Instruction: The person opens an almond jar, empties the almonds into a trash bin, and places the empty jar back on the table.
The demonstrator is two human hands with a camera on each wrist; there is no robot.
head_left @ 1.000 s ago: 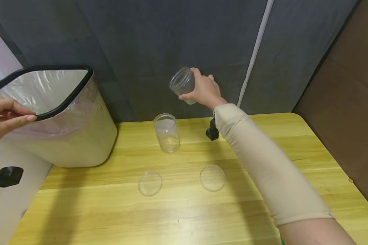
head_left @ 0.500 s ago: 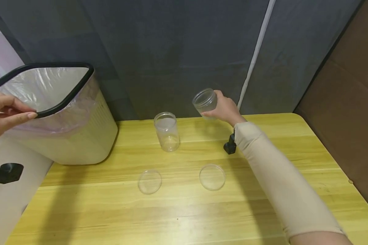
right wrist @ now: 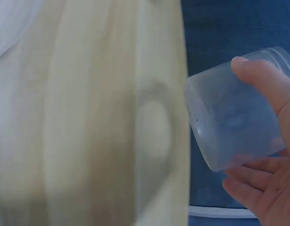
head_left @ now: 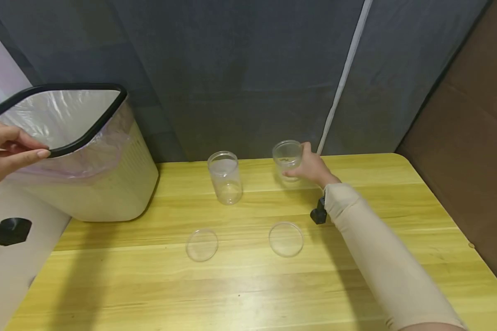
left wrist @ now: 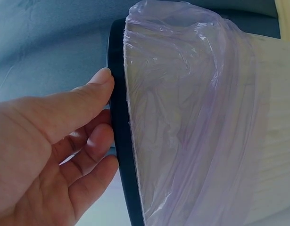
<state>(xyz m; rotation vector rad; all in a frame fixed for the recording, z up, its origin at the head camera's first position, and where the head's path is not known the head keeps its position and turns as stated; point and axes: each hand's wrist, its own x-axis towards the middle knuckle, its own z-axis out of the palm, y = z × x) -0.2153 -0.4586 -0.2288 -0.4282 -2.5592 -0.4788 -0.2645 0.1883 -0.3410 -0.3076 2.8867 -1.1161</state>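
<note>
My left hand [head_left: 8,154] pinches the black rim [head_left: 79,146] of a trash bin [head_left: 116,193] between thumb and fingers, as the left wrist view also shows. A purple-tinted bag [left wrist: 182,113] lines the bin and folds over its outside. My right hand [head_left: 312,166] grips a clear plastic jar [right wrist: 234,113], thumb on one side and fingers on the other. Lidless and slightly tilted, it hangs low over the table's back edge, with its shadow on the wood. A second clear jar [head_left: 225,179] stands upright and open to its left.
Two clear round lids, a left lid [head_left: 202,245] and a right lid [head_left: 286,239], lie flat on the wooden table [head_left: 149,285]. A dark grey curtain [head_left: 232,69] hangs behind, and a brown panel [head_left: 468,105] stands at the right.
My right hand has brought its jar down and to the right, from above the standing jar, turning it from strongly tipped to nearly upright. The left hand stays on the bin's rim.
</note>
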